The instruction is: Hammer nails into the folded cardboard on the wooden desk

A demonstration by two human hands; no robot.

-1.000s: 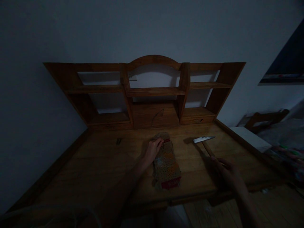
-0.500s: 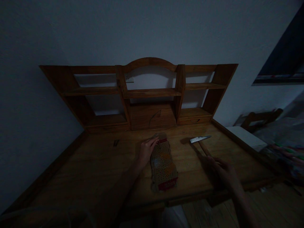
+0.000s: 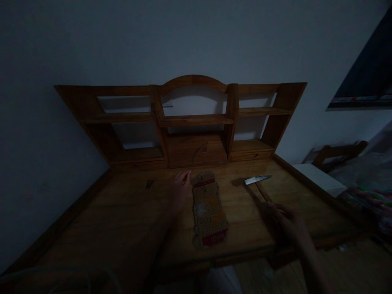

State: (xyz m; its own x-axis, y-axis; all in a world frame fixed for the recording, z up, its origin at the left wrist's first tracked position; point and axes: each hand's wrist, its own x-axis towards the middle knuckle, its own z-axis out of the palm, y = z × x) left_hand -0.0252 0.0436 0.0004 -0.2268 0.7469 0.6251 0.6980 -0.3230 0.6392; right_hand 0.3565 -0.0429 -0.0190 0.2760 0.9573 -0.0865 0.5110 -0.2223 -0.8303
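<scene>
My right hand [image 3: 286, 220] is wrapped round the wooden handle of a hammer [image 3: 259, 179], whose metal head is over the desk to the right. My left hand [image 3: 180, 185] is beside the far left corner of a worn piece of cardboard [image 3: 211, 210], apart from it. Its thumb and fingers are pinched together; what they hold, if anything, is too small and dim to make out. The cardboard is brown with dark specks, an orange patch and red bands at both ends. Thin dark marks show near its far end, too dim to name.
Several thin dark pieces [image 3: 149, 184] lie on the wooden desk [image 3: 122, 212] at the left. A wooden shelf unit [image 3: 196, 119] stands along the back against the wall. To the right are a white box-like surface [image 3: 320, 177] and a wooden chair back [image 3: 339, 155].
My left hand has moved left and slightly away from me, off the cardboard. The right hand and hammer have hardly moved.
</scene>
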